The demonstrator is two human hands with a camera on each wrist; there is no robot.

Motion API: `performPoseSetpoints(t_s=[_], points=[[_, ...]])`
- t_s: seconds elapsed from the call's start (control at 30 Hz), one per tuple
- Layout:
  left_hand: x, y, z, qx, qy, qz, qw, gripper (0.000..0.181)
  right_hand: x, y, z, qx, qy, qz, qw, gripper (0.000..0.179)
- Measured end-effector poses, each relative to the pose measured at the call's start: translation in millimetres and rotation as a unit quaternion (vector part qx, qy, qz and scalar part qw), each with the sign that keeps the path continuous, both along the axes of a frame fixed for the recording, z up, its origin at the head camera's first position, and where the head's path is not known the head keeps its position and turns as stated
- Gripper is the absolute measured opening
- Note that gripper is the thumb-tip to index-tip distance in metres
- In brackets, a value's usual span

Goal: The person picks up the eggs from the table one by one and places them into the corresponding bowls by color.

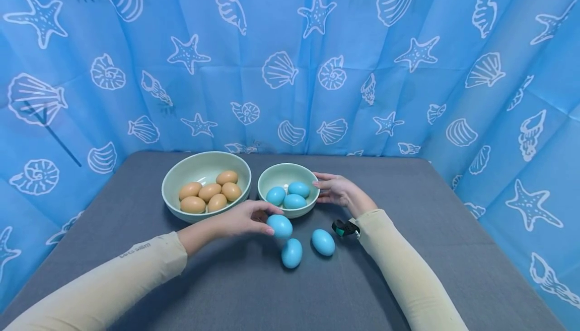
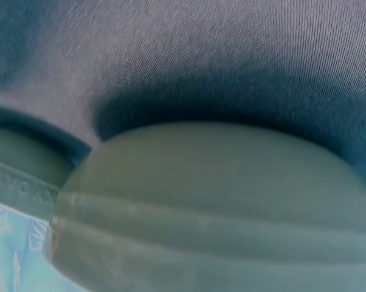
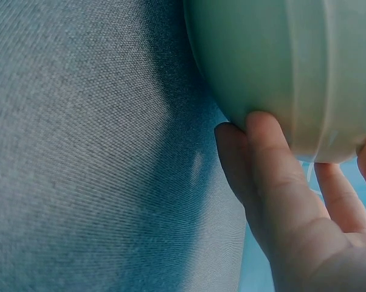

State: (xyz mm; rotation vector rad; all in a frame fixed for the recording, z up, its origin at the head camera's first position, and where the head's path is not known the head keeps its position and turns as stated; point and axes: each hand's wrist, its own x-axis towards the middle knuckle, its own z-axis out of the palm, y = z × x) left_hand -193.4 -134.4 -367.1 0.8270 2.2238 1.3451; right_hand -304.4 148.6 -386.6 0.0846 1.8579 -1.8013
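Note:
My left hand pinches a blue egg between thumb and fingers, in front of the small green bowl. Three blue eggs lie inside that bowl. At its right side my right hand grips the wall; the right wrist view shows fingers against the outside of the small bowl, with the thumb near the rim. On the table in front are two more blue eggs, one upright-looking egg and one tilted egg. The left hand is out of sight in the left wrist view.
A larger green bowl with several brown eggs stands left of the small one; its outer wall fills the left wrist view. Grey cloth covers the table. Behind hangs a blue seashell curtain. A black strap is at the right wrist.

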Motion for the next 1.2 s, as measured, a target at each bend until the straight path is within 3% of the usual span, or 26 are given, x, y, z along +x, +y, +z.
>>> performPoseSetpoints(t_s=[0.3,0.5,0.6,0.8,1.03,1.2], points=[[-4.8,3.4,7.6,0.013,0.011,0.078,0.9968,0.048,-0.3,-0.8,-0.8,0.004,0.001,-0.005,1.0000,0.056],[-11.0,10.7,9.6,0.014,0.039,0.174,0.9839,0.047,0.2,-0.4,-0.6,0.003,0.003,-0.005,1.0000,0.056],[-15.4,13.4,10.3,0.011,0.051,0.197,0.9790,0.048,-0.9,-0.5,-0.7,0.002,0.001,-0.006,1.0000,0.056],[-22.4,17.8,13.4,-0.008,0.076,0.203,0.9763,0.048,-1.7,0.3,-0.8,0.005,-0.002,-0.007,1.0000,0.057],[-32.5,21.6,12.4,-0.044,0.100,0.183,0.9771,0.048,-1.0,-0.6,-0.8,0.005,-0.002,-0.007,1.0000,0.057],[-41.1,23.7,10.3,-0.093,0.120,0.163,0.9748,0.049,-1.0,-0.9,1.2,0.007,-0.004,-0.007,0.9999,0.056]])
